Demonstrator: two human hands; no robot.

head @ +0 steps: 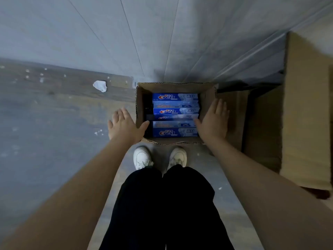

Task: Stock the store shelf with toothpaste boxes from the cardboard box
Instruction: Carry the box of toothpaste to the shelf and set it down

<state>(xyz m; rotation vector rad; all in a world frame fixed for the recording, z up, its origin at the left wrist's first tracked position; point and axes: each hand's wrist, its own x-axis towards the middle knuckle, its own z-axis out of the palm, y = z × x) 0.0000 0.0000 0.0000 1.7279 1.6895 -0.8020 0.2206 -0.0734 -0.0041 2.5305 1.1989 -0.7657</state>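
Open carton (175, 86) on the floor (54, 114), holding blue toothpaste boxes (175, 114) stacked flat. Left hand (124, 126) and right hand (213, 121) flank it, fingers spread, holding nothing; the boxes lie between the thumbs. Larger cardboard (306, 114) stands right; crumpled paper (100, 85) lies left; white shoes (142, 157) sit just beside the carton.
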